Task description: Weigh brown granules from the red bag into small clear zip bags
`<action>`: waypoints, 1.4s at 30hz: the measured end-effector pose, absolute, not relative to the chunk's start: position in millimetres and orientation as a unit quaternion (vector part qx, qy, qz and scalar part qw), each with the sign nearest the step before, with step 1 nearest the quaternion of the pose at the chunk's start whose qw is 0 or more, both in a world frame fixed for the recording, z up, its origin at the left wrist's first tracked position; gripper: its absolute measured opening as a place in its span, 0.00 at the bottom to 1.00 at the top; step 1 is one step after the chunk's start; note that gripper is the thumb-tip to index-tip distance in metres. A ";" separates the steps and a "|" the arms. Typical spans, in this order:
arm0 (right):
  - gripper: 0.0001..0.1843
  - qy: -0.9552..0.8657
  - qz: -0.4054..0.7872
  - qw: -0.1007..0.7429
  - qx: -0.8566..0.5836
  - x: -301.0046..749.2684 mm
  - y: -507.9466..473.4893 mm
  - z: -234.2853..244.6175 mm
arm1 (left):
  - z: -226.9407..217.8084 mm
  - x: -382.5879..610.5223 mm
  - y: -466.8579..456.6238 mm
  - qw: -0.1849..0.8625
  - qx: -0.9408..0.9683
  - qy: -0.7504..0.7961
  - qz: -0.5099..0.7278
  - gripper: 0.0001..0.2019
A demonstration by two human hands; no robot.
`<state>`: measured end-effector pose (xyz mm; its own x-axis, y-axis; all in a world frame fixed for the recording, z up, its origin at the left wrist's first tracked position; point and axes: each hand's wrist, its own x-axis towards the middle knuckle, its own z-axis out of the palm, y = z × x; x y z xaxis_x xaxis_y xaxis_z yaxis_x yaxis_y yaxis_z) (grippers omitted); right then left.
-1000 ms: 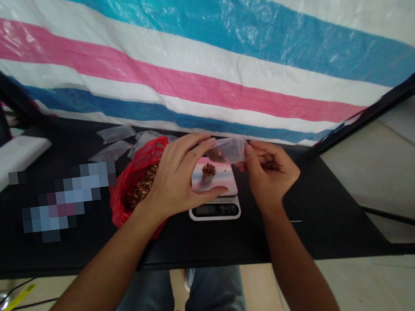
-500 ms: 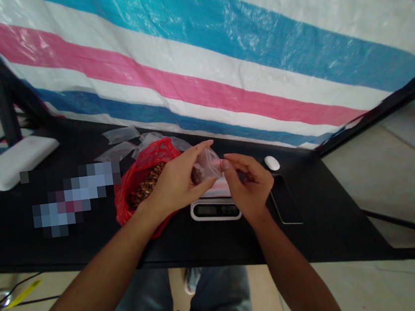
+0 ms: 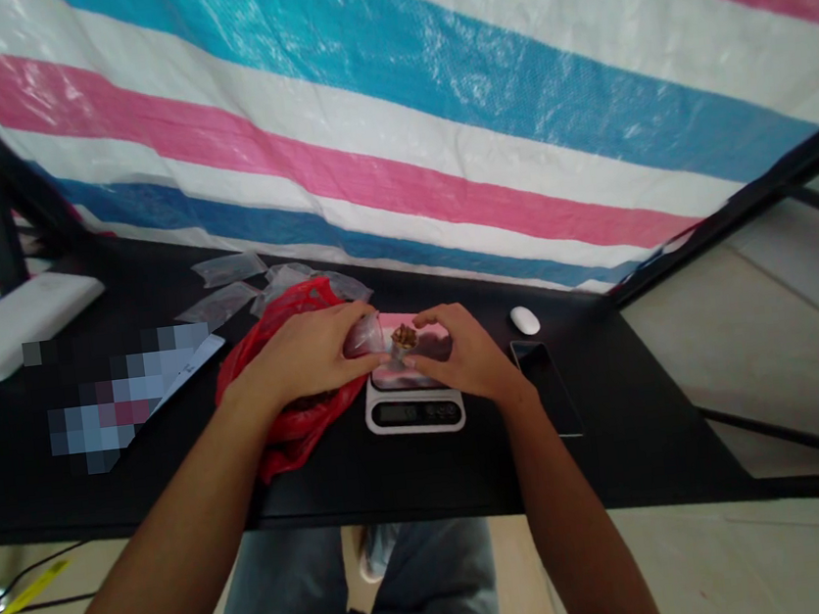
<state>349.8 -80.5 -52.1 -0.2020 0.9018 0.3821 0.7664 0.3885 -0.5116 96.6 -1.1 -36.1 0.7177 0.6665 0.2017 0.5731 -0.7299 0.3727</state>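
Note:
Both my hands meet low over the pan of a white digital kitchen scale [image 3: 413, 410]. My left hand [image 3: 303, 354] is shut on a clear plastic bag [image 3: 364, 337], which looks to hold something dark inside. Brown shredded material [image 3: 403, 338] shows at the bag's mouth, just beside the fingers of my right hand [image 3: 468, 350]. That hand is curved close around the material, and I cannot tell whether it grips anything. My hands hide most of the pan.
A red plastic bag [image 3: 294, 428] of brown material lies left of the scale, under my left wrist. Several small clear bags [image 3: 224, 270] lie behind it. A white computer mouse [image 3: 524, 320], a phone [image 3: 545, 386] and a white power bank [image 3: 13, 328] share the black table [image 3: 618, 451].
My hands have come closer together and lower over the scale. The clear bag has shifted left and down, and the brown material now shows at its mouth between my hands.

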 end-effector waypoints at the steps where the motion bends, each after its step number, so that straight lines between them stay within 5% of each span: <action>1: 0.20 -0.770 0.107 0.320 -0.541 348.1 -80.4 -52.2 | -37.0 96.5 -0.3 0.144 0.918 0.336 0.153 0.28; 10: 0.14 -0.763 0.113 0.337 -0.540 342.2 -76.8 -57.1 | -37.8 99.6 -1.3 0.137 0.924 0.330 0.134 0.24; 42: 0.18 -0.790 0.160 0.349 -0.478 328.2 -85.1 -46.4 | -32.9 106.8 -9.6 0.154 0.925 0.321 0.130 0.21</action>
